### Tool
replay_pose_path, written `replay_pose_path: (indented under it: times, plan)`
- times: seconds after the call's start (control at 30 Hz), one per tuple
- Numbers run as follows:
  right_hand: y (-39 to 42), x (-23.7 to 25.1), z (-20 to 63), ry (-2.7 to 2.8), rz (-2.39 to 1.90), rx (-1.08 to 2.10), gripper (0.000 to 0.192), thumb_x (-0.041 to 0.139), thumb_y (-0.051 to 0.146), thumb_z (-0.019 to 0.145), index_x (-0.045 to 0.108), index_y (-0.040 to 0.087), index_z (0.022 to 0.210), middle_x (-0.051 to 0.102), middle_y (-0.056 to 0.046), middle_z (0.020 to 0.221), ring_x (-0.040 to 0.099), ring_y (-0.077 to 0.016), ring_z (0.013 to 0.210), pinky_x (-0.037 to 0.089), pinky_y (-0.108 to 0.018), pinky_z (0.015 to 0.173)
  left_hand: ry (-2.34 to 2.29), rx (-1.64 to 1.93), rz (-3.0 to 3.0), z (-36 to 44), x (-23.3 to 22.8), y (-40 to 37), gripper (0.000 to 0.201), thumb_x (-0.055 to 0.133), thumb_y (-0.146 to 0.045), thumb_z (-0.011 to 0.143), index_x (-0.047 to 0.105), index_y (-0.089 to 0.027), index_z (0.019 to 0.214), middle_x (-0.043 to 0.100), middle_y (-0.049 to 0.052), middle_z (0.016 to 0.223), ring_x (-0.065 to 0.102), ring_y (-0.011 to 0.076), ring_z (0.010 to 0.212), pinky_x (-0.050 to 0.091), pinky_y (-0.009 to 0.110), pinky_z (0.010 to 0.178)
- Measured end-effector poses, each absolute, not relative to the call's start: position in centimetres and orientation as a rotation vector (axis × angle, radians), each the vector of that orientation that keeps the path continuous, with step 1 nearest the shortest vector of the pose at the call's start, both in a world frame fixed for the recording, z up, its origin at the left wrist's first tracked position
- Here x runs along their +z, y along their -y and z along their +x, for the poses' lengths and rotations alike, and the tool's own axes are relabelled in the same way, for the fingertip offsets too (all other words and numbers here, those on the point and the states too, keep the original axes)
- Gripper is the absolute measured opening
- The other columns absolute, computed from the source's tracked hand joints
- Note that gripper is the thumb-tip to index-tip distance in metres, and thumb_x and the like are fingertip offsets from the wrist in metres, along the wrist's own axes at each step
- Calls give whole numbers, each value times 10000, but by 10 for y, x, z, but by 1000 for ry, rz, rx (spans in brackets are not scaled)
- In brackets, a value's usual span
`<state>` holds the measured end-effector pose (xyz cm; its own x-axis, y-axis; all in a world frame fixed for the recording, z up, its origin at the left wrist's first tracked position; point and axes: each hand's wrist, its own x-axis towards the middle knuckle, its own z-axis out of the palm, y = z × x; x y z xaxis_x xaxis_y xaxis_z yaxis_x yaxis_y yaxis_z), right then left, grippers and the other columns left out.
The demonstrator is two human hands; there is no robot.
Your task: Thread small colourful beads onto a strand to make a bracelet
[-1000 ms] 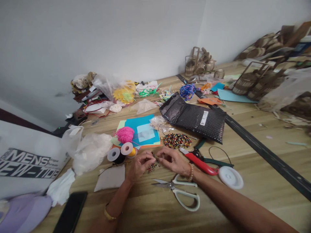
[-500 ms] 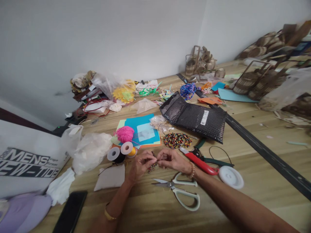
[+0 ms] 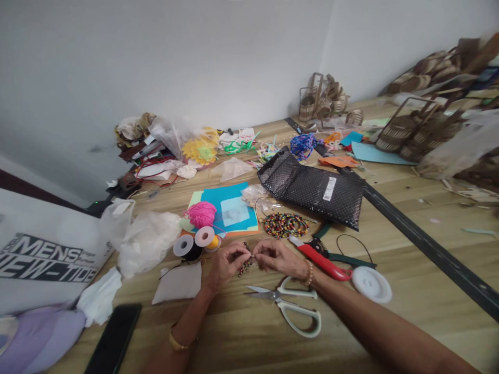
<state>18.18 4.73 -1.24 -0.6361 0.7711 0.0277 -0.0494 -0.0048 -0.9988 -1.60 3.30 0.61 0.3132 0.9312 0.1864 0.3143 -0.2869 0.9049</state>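
Note:
My left hand [image 3: 228,265] and my right hand [image 3: 277,258] meet fingertip to fingertip above the table. Each is closed in a pinch on a thin thread [image 3: 251,255], of which only a tiny bit shows between them. Right beneath the fingers is a small cluster of dark, mixed-colour beads [image 3: 245,266], partly covered by my left hand; whether it hangs from the thread or lies on the table I cannot tell. Scissors [image 3: 275,295] with pale handles lie spread just in front of my hands. Behind my right hand is a coiled strand of multicoloured beads [image 3: 286,225].
Red-handled pliers [image 3: 322,261] and a white round lid [image 3: 371,284] lie by my right forearm. Thread spools [image 3: 205,237], pink yarn [image 3: 201,214] and a pale pouch [image 3: 177,283] sit left. A black bubble mailer [image 3: 312,189] lies behind; a phone [image 3: 113,340] is front left.
My hands stay pinched together in nearly the same place, with a slight shift of the fingertips. The whole view has moved a little; the objects on the table lie as before.

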Motion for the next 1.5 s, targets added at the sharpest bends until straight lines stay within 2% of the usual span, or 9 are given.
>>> replay_pose_path:
  times: [0.13,0.3,0.4,0.7,0.87,1.03,1.3,1.5]
  plan:
    - [-47,-12,181,1603,-746,1779,397,598,554,830,553,160,856,614,-8,705,496,-82,500,362,-190,455,-1128,969,1789,-16,5,-33,204,638,-320,836,666,-172,698,643,28,714,580,159,700,463,266,680]
    - [-48,-12,183,1676,-774,1672,349,629,496,826,583,151,823,469,55,596,384,-67,498,304,-190,471,-1132,960,1785,-16,3,-33,215,642,-331,834,676,-165,702,645,34,708,580,162,698,461,267,678]
    - [-48,-12,184,1722,-774,1611,335,621,485,839,595,152,814,449,54,600,360,-73,520,293,-196,481,-1133,937,1790,-16,4,-32,242,640,-363,836,675,-169,695,638,31,698,571,157,685,461,263,666]
    - [-47,-10,184,1669,-811,1645,361,581,516,861,569,157,825,519,23,650,432,-91,552,346,-208,513,-1181,924,1770,-16,5,-31,196,629,-339,826,669,-185,712,660,24,715,589,161,697,480,261,680]
    - [-50,-21,185,1565,-958,1377,342,571,500,872,572,162,818,525,23,628,446,-107,561,351,-216,527,-1322,939,1702,-22,0,-32,193,626,-357,830,684,-186,761,708,32,781,630,172,749,510,260,713]
    - [-52,-30,185,1515,-1032,1201,312,544,470,897,566,170,815,530,1,689,455,-123,608,360,-231,548,-1393,1016,1629,-26,-6,-35,206,618,-357,841,691,-177,771,718,36,790,644,172,749,515,256,711]
    - [-50,-26,186,1547,-1029,1196,317,523,482,910,551,177,823,505,3,688,439,-128,609,352,-243,553,-1395,1029,1611,-28,-9,-36,205,626,-360,836,708,-177,799,721,29,786,643,166,738,509,246,705]
    - [-50,-23,185,1570,-1038,1199,323,540,480,900,564,172,805,524,1,678,450,-131,606,357,-244,552,-1364,970,1701,-31,-7,-39,154,641,-299,818,708,-177,750,728,26,760,641,163,711,504,254,696]
